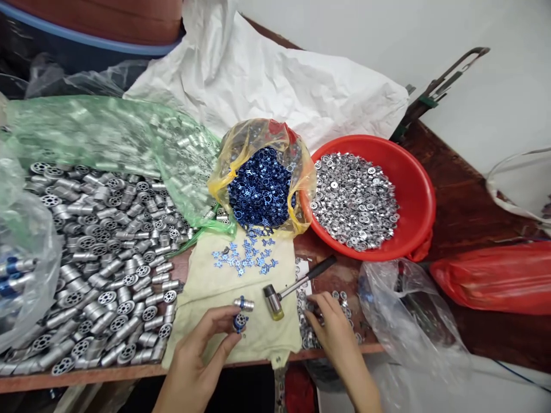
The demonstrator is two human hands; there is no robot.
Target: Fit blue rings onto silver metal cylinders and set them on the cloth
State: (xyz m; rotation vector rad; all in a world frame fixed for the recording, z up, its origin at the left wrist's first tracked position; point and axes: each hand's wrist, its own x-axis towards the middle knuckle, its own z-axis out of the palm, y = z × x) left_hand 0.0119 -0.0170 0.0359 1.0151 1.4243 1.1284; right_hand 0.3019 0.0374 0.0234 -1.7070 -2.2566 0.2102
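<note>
Here, at the table's near edge, the left hand [202, 355] pinches a small metal cylinder [240, 322] w/ a blue ring fitted on its end, thumb & fingertips closed round it just above a cream cloth [224, 287]. The right hand [333, 332] rests fingertips-down, curled, among loose silver washers [307, 330] at the cloth's right edge; whether it grips one can't be told. The cylinder looks rigid, smooth & prob. light but slick, so best held across its barrel, not by the ring. A second capped cylinder [243, 303] lies just beside it on the cloth, near a small mallet [288, 289]. Farther back, blue star-shaped clips [247, 258] lie scattered on the cloth. To the left, a big heap of bare silver cylinders [99, 258] spreads over the table. Beyond, a yellow bag of blue rings [262, 186] sits touching a red basin [413, 189] of washers, w/ white sacking [301, 86] behind.
</note>
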